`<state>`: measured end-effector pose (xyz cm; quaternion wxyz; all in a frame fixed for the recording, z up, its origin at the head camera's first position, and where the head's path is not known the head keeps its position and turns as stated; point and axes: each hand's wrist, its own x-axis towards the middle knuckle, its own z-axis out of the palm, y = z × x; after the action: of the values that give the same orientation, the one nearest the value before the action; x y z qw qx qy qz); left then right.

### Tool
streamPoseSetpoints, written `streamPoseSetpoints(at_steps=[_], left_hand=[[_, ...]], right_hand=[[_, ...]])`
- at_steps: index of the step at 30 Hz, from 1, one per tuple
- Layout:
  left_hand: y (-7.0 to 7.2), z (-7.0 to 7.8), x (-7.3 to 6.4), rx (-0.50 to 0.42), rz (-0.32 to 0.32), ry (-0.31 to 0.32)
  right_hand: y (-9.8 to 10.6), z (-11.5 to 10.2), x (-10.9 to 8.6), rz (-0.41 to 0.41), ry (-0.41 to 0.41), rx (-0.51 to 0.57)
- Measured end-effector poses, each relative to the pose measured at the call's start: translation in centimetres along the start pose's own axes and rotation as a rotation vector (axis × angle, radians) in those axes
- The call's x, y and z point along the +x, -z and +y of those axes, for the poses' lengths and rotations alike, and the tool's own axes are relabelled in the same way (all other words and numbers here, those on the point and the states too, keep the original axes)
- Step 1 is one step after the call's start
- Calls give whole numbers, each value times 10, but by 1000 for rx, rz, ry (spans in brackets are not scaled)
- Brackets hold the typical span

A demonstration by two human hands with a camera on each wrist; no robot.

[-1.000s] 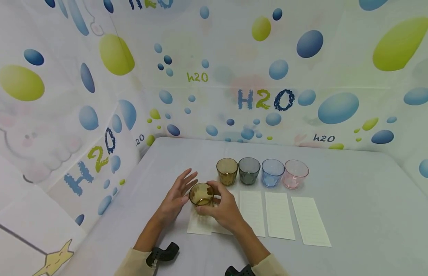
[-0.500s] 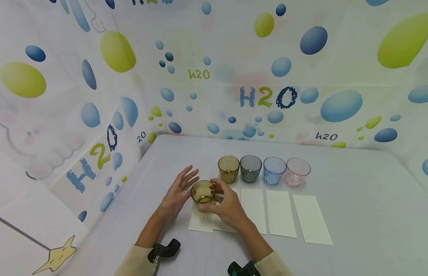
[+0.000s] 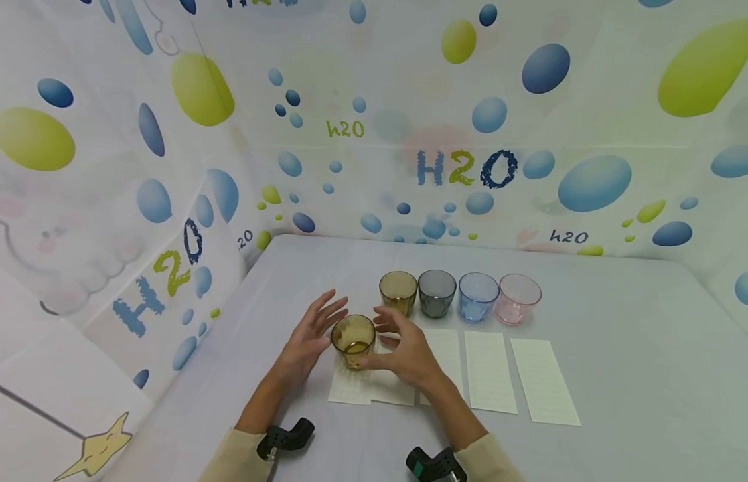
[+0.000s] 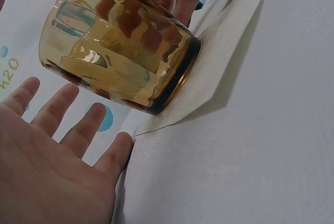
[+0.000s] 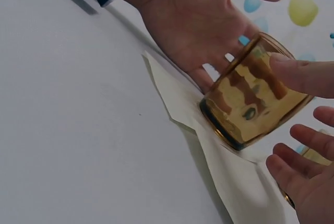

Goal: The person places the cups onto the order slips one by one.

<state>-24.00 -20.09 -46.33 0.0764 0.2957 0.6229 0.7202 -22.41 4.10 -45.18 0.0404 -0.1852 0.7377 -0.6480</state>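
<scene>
Fingers [image 4: 86,130] either side of an upright, see-through amber glass [image 4: 117,46].

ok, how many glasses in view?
5: front amber glass between the left hand and right hand; behind, in a row left to right, rear amber glass, grey glass, blue glass, pink glass.

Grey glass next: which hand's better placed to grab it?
Right, most likely. The right hand is open and nearer the grey glass. The left hand is open too, but farther left, with the front amber glass between the hands.
</scene>
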Motion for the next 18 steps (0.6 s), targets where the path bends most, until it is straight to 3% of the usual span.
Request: streamPoseSetpoints(at_steps=[6, 18], left_hand=[[-3, 2, -1, 107, -6, 7], [-12, 6, 1, 108, -24, 24]], right_hand=[[12, -4, 0, -26, 44, 51], [35, -12, 2, 40, 21, 31]])
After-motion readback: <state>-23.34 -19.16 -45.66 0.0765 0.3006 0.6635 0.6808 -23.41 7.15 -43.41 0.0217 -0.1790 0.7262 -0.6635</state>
